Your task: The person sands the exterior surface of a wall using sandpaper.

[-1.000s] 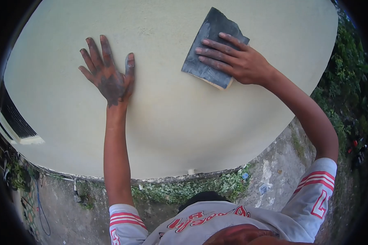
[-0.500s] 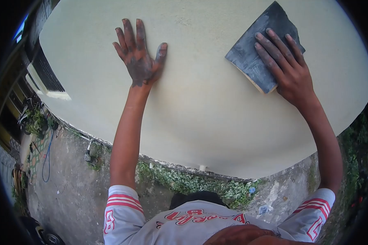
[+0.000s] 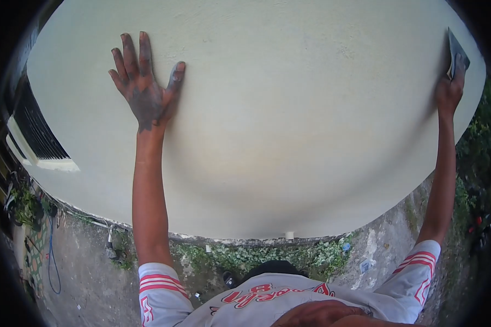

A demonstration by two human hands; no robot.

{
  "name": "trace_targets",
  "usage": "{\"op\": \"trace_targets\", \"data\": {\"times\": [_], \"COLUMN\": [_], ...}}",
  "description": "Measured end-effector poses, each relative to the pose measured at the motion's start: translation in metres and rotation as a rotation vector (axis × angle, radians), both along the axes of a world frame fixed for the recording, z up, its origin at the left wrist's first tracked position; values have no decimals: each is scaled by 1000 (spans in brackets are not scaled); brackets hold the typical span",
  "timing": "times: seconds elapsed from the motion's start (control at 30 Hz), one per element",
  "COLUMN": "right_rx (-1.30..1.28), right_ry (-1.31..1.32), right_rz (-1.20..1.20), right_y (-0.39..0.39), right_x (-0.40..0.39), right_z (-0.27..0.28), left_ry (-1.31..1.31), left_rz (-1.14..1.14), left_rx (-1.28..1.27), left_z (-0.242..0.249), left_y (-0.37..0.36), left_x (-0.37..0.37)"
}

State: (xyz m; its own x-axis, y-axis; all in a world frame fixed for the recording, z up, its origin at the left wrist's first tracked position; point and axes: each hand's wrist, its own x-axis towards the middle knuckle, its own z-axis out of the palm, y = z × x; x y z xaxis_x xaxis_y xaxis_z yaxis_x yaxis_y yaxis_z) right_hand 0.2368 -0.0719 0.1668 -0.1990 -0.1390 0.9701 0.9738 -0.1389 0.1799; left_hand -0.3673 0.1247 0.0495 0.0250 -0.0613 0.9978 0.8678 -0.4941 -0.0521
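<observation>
A pale cream wall fills most of the view in front of me. My left hand lies against it on the left, fingers spread, with dark grey dust over its back and fingers. Far to the right, my right hand grips a dark grey sheet of sandpaper near the wall's right edge. The sheet appears narrow from this angle, and part of it is hidden behind the fingers.
A dark louvred window with a pale sill sits at the left. Low green plants line the wall's foot, where a short white pipe stub sticks out. A blue hose lies on the concrete ground.
My right hand has swung out to the right with the sandpaper, which now shows nearly edge-on. The left hand appears further left in view, still spread on the wall.
</observation>
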Motion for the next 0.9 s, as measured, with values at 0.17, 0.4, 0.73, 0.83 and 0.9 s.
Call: {"op": "trace_targets", "data": {"times": [0.17, 0.4, 0.73, 0.83, 0.9], "right_rx": [15, -158, -302, -189, -132], "right_ry": [13, -430, -837, -805, -752], "right_rz": [26, 171, -7, -92, -147], "right_y": [39, 88, 141, 129, 119], "right_x": [-132, -357, -445, -405, -367], "right_z": [-9, -4, -65, -46, -34], "left_ry": [-118, -240, -150, -117, -91], "left_rz": [10, 79, 75, 31, 32], "left_rx": [-59, -227, -146, -112, -99], "left_z": [-17, -34, -22, -5, 4], "left_y": [19, 16, 14, 13, 8], "left_x": [-76, -140, -113, -87, -69]}}
